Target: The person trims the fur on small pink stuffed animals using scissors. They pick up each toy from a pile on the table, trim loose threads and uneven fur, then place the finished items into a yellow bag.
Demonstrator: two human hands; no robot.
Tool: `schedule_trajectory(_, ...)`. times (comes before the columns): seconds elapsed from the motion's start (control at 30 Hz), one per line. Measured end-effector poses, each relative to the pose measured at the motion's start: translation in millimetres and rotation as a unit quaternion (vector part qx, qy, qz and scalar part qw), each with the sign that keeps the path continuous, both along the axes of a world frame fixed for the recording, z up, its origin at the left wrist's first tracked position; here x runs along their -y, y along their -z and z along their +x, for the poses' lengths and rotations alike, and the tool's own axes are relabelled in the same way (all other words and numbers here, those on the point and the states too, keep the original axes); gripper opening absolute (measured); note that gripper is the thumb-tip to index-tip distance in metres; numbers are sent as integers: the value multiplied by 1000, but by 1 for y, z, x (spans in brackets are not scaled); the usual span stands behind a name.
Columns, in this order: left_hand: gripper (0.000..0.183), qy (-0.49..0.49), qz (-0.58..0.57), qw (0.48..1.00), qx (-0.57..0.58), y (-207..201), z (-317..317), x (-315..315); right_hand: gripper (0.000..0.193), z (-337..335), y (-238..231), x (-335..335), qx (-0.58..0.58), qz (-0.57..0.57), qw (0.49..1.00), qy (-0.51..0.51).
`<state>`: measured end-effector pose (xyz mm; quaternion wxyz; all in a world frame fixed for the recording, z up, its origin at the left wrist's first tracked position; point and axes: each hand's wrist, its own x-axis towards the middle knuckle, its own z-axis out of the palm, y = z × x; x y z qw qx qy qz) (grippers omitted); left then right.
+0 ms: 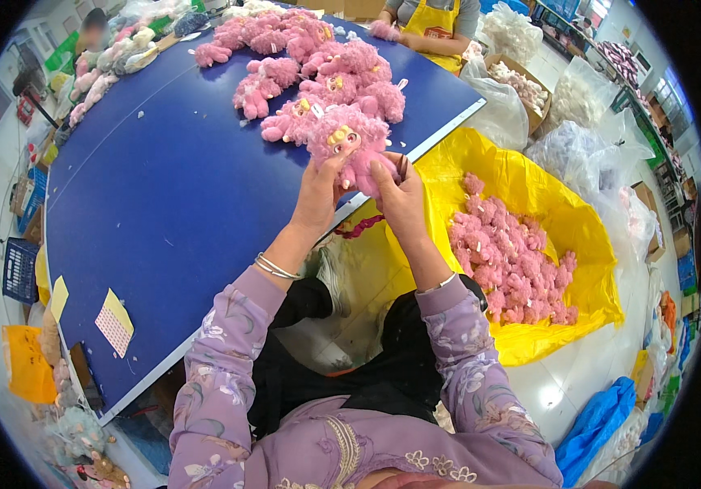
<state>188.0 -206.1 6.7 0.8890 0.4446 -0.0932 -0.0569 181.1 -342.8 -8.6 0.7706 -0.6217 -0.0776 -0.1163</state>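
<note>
Both of my hands hold one pink plush doll (358, 167) at the near edge of the blue table (163, 179). The doll faces up and has fluffy pink hair, large eyes and a yellow patch on its head. My left hand (318, 194) grips its left side, with the thumb on the front by the face. My right hand (402, 200) closes round its lower right side, thumb on the body. Just beyond, a heap of similar pink plush dolls (338, 69) lies on the table, some with small white tags.
A yellow sheet-lined container (595, 261) on the right holds many pink plush toys (509, 261). A co-worker in a yellow apron (432, 28) stands at the far edge, a hand on pink plush. A sticker sheet (114, 323) lies at the table's near left. Clear plastic bags (574, 155) stand right.
</note>
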Motion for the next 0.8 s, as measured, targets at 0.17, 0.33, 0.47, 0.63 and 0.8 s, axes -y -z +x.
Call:
schedule_trajectory(0.17, 36, 25, 122, 992, 1, 1, -2, -16, 27, -1, -11, 13, -83, 22, 996, -14)
schedule_trajectory(0.33, 44, -146, 323, 926, 132, 12, 1, -39, 23, 0, -6, 14, -74, -68, 995, -17)
schedule_trajectory(0.47, 38, -215, 471, 811, 272, -10, -9, -49, 20, 1, 2, 9, -37, -130, 991, -18)
schedule_trajectory(0.63, 24, -211, 540, 768, 273, -8, -9, -50, 17, 1, 3, 3, -23, -159, 985, -54)
schedule_trajectory(0.8, 13, -197, 399, 884, 142, -3, 2, -65, 16, 2, 12, 5, 1, -164, 985, -61)
